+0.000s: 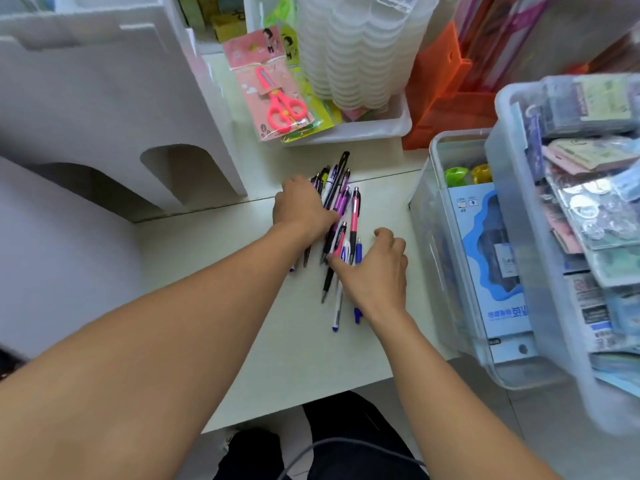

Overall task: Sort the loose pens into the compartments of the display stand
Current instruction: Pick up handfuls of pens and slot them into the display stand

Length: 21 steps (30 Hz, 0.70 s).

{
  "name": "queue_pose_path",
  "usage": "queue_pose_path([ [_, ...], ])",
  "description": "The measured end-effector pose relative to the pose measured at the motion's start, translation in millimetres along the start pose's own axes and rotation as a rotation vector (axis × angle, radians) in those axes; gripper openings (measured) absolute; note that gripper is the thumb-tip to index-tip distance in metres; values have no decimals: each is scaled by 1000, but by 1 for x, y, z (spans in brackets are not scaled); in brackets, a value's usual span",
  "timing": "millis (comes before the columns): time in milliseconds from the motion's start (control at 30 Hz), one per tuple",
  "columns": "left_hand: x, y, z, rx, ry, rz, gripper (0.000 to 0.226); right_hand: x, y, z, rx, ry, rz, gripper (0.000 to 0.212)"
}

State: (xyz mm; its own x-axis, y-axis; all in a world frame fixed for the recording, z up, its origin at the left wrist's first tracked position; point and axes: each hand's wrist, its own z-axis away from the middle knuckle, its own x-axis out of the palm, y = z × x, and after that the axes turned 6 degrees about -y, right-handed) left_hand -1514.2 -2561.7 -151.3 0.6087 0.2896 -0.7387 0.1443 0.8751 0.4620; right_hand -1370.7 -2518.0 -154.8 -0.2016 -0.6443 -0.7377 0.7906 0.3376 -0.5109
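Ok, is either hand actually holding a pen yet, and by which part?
Cannot tell. Both the left hand and right hand rest curled on the pile of pens, hiding any grip; no pen is lifted off the table.

Glossy plastic pens (pixel 341 216) lie on a smooth matt tabletop (pixel 294 341) beside clear plastic bins (pixel 450 237).

pens (pixel 341 216): purple, pink, black, blue | scissors (pixel 281 105): pink | stand (pixel 104 98): white | table (pixel 242 306): cream

No legible text anywhere, blue-and-white cardboard box (pixel 498 271) in the clear bin at right carries print (blurred, unreadable), pink scissors card (pixel 266 81) far centre shows only drawings
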Motion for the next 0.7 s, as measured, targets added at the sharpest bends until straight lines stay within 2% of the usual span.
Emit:
queue_pose_path([
  [67,2,4,-3,16,-11,-46,56,0,-1,-6,-17,9,4,80],
  [167,1,4,-5,51,-18,-200,24,0,-1,-14,-9,29,-29,73],
  [267,-4,-1,-7,42,-56,-318,17,0,2,-18,-31,26,-22,66],
  [400,-17,-19,3,-30,-137,-255,14,-2,7,-20,-49,15,-59,60],
  [467,-30,-37,20,-62,-216,-20,14,-9,5,-15,-92,43,-111,49],
  [567,-54,-62,70,-64,-401,545,17,-20,-18,5,-273,129,-203,23],
  [633,-73,-81,111,-13,-450,745,23,-24,-47,27,-388,32,-324,12],
  [700,-92,-104,151,34,-428,756,23,-23,-84,58,-462,-203,-449,15],
])
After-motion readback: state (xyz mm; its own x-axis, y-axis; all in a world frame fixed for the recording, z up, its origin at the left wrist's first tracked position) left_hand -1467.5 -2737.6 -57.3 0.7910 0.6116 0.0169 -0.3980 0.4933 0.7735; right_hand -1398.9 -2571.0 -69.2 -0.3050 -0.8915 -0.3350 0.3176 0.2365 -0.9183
